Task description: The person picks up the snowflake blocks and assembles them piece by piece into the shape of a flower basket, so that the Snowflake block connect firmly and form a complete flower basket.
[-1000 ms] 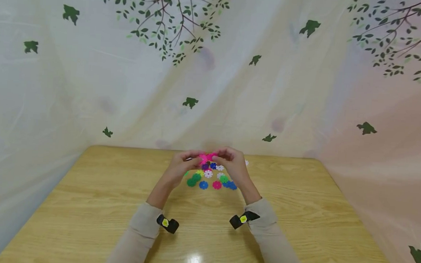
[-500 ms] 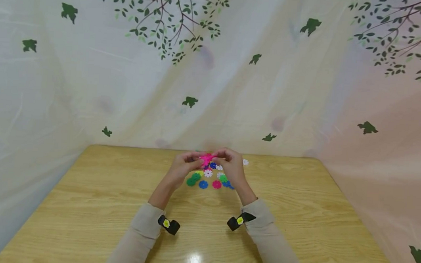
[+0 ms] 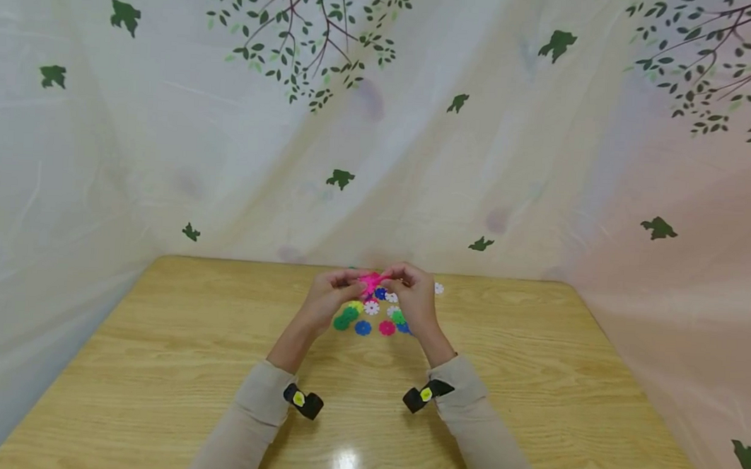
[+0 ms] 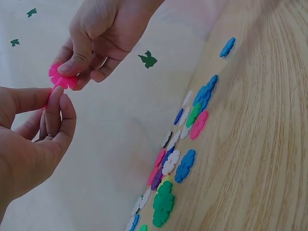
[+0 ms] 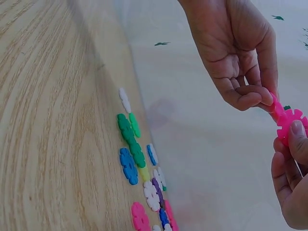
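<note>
My left grip (image 3: 324, 300), finger and thumb closed, pinches one pink flower disc (image 5: 276, 108); my right grip (image 3: 415, 302) likewise pinches a second pink disc (image 5: 287, 119). They meet above the far tabletop (image 3: 202, 374), though I can't tell whether they interlock. Nearer, a blue disc (image 3: 363, 327) lies left of a red-pink disc (image 3: 387, 328).

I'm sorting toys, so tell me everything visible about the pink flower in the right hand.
The pink flower is a flat, bright disc with a notched rim, apparently plastic. The right hand pinches it off the table, thumb on its face. Its edge meets another pink piece, seen edge-on in the left hand's grip; whether they interlock, I cannot tell.
</note>
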The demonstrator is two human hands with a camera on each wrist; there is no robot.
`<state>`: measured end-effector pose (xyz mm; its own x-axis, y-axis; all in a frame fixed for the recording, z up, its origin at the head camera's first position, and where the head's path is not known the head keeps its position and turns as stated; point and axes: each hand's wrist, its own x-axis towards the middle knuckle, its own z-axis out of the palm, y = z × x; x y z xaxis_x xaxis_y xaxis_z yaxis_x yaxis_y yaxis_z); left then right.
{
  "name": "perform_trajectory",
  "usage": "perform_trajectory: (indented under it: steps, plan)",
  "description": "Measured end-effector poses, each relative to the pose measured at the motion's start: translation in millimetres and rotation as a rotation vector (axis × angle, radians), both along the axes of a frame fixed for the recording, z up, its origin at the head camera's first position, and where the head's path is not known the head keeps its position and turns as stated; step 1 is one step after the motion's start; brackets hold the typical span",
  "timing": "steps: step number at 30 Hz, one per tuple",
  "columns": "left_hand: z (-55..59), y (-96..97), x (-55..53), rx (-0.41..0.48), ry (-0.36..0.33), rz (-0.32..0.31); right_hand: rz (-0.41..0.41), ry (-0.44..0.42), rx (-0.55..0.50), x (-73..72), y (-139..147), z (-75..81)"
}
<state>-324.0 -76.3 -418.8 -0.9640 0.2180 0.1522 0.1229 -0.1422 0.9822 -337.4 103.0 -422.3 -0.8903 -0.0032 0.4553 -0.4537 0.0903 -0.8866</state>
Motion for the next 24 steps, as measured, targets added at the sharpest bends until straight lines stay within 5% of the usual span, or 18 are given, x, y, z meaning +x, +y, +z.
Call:
perform_trajectory:
  steps: [17,24]
  plan:
    - [-0.6,3.7,1.7,0.051,-0.022,0.014,-0.002,-0.082,-0.086,8.1,-7.0,3.0]
    - [-3.8,3.3,-2.4,0.085,-0.052,0.11,0.005,-0.049,-0.067,13.1,-11.6,8.4]
